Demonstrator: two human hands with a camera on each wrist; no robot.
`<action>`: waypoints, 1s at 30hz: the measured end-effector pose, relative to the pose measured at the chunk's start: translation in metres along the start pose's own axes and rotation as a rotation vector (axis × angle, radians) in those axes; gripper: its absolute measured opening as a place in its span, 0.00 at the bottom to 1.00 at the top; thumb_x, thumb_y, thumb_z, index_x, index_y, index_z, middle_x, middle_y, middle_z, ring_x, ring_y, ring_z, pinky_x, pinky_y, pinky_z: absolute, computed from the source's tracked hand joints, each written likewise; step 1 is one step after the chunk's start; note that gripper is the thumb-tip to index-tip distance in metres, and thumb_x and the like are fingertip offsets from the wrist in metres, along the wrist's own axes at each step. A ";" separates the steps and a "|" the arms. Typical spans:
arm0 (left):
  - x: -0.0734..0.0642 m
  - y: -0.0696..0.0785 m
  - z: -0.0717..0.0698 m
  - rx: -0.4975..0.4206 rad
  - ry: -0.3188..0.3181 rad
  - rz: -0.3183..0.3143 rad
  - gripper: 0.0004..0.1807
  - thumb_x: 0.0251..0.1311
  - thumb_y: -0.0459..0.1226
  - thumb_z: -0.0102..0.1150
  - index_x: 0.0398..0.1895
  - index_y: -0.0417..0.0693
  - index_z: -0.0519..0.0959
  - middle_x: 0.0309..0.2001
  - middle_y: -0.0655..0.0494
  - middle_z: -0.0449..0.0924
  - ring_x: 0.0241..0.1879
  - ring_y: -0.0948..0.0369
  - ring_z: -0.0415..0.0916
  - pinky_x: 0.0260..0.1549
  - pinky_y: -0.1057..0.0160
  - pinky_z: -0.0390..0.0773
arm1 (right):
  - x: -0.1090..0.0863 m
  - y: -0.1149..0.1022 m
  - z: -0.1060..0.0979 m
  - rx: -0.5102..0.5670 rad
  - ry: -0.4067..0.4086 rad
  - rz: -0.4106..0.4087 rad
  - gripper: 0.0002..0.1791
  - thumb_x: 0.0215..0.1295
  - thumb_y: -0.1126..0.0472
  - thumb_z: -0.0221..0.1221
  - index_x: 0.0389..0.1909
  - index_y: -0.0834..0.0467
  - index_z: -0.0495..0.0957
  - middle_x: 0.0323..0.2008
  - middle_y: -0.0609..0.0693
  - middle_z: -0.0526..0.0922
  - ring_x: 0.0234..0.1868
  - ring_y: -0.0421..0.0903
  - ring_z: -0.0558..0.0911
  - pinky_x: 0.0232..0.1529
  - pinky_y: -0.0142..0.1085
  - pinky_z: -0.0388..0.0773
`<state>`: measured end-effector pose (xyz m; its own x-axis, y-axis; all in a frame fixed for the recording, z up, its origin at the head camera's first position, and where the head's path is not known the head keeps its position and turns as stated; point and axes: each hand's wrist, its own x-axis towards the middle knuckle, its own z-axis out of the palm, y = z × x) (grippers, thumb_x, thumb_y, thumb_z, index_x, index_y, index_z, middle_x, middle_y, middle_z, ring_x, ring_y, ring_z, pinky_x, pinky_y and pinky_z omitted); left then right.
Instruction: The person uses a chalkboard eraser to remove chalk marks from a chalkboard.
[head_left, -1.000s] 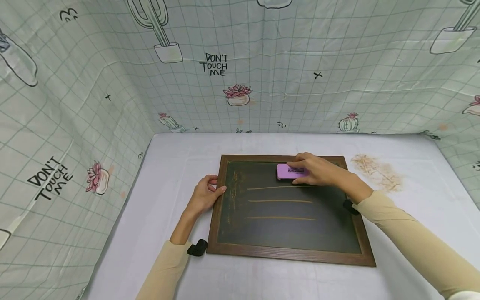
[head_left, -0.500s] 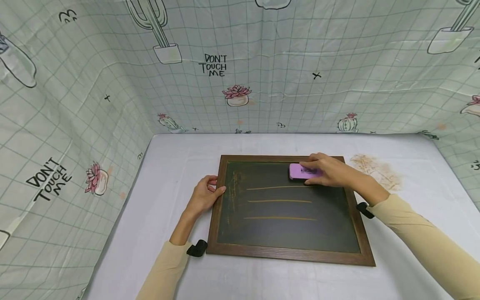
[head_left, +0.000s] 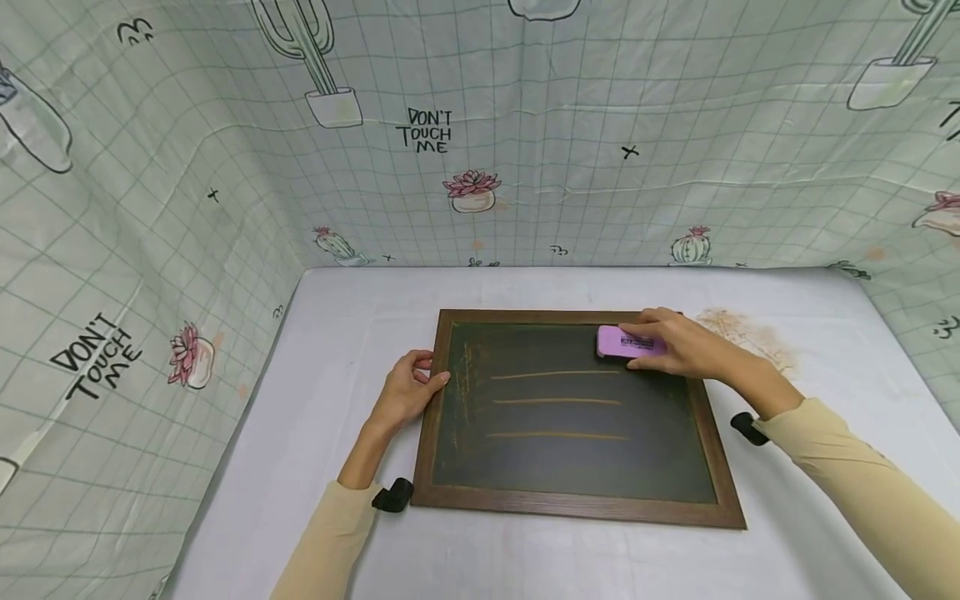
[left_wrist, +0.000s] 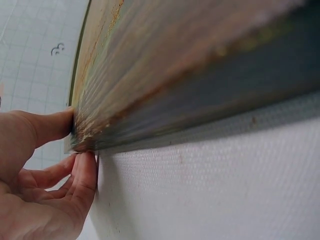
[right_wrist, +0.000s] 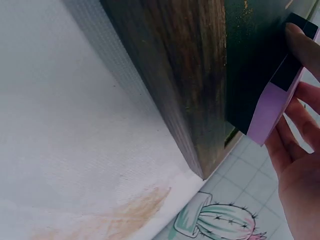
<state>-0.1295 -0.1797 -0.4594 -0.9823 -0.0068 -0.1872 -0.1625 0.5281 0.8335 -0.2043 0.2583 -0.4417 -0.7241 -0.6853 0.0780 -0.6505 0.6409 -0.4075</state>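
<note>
A chalkboard in a brown wooden frame lies on the white table, bearing three orange-yellow chalk lines and a smudged strip along its left side. My right hand grips a purple eraser against the board's upper right part. In the right wrist view the eraser shows its dark underside layer, with thumb and fingers on opposite sides. At the left edge, my left hand pinches the wooden frame. The left wrist view has that thumb on top of the frame and fingertips at its lower edge.
An orange-brown chalk smear marks the white tablecloth beyond the board's upper right corner. Cloth walls with grid lines and cactus drawings rise behind the table and at its sides. Black wrist cameras are strapped to both wrists.
My right hand has slid the purple eraser rightward along the top of the board. The left hand keeps its hold on the frame, and the chalk lines look the same.
</note>
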 end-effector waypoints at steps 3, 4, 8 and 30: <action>0.000 0.000 0.000 -0.002 -0.002 0.006 0.27 0.69 0.34 0.64 0.67 0.30 0.70 0.56 0.36 0.75 0.48 0.48 0.73 0.46 0.54 0.74 | -0.002 0.001 0.000 0.000 0.039 -0.019 0.31 0.59 0.57 0.75 0.61 0.68 0.80 0.50 0.60 0.81 0.46 0.53 0.77 0.47 0.51 0.76; 0.001 0.000 0.000 -0.003 -0.003 0.002 0.28 0.69 0.35 0.64 0.67 0.31 0.70 0.56 0.36 0.75 0.48 0.48 0.73 0.46 0.54 0.73 | -0.003 0.001 -0.001 0.000 0.050 -0.021 0.31 0.58 0.58 0.75 0.60 0.68 0.80 0.50 0.59 0.81 0.46 0.52 0.76 0.46 0.51 0.76; 0.000 0.001 -0.001 0.006 -0.005 0.006 0.28 0.69 0.35 0.64 0.67 0.30 0.70 0.56 0.36 0.75 0.48 0.48 0.73 0.46 0.53 0.74 | -0.009 0.001 -0.003 -0.004 0.080 -0.017 0.32 0.56 0.57 0.77 0.60 0.67 0.81 0.50 0.58 0.82 0.46 0.51 0.77 0.45 0.50 0.77; -0.001 0.001 -0.001 0.025 -0.016 0.014 0.28 0.70 0.35 0.64 0.67 0.30 0.69 0.55 0.35 0.75 0.47 0.48 0.73 0.46 0.51 0.74 | -0.039 -0.009 -0.011 -0.026 0.129 -0.157 0.29 0.49 0.60 0.80 0.53 0.65 0.85 0.37 0.43 0.75 0.36 0.37 0.69 0.34 0.31 0.66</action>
<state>-0.1287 -0.1798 -0.4583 -0.9828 0.0145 -0.1839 -0.1459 0.5489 0.8230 -0.1726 0.2831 -0.4310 -0.6359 -0.7285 0.2550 -0.7619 0.5398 -0.3579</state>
